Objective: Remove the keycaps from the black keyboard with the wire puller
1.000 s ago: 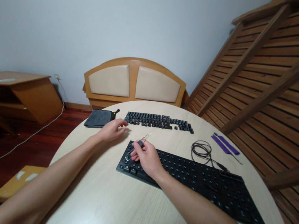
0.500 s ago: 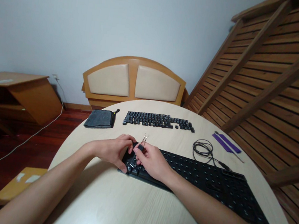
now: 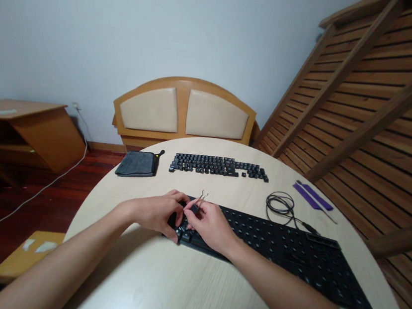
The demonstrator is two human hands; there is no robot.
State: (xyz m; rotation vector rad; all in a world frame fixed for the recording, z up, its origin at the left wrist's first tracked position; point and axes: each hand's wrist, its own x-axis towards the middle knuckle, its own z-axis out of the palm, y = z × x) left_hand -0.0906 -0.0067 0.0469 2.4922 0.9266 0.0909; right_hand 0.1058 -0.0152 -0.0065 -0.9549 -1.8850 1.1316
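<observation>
The black keyboard (image 3: 269, 247) lies slantwise across the table, most of its keycaps off and rows of pale key stems showing. My left hand (image 3: 163, 213) curls round its left end, thumb on the near edge and fingers toward the far side. Between thumb and fingers of my right hand (image 3: 212, 225) is a keycap puller (image 3: 195, 208) with a black middle and thin wire ends, two of them pointing up. Its lower wires reach down among the keys at the keyboard's left end, partly hidden by my fingers. A few keycaps (image 3: 186, 236) remain there.
Removed keycaps (image 3: 205, 163) stand in rows behind the keyboard. A folded grey cloth (image 3: 137, 163) lies at the left. To the right are a coiled black cable (image 3: 280, 203), purple strips (image 3: 306, 196) and a thin rod (image 3: 328, 216). The round table's edge (image 3: 90, 195) curves around.
My right hand has tilted the keycap puller, so its upper wire ends have shifted right and a little down. My left hand has slid slightly to the right along the keyboard's end.
</observation>
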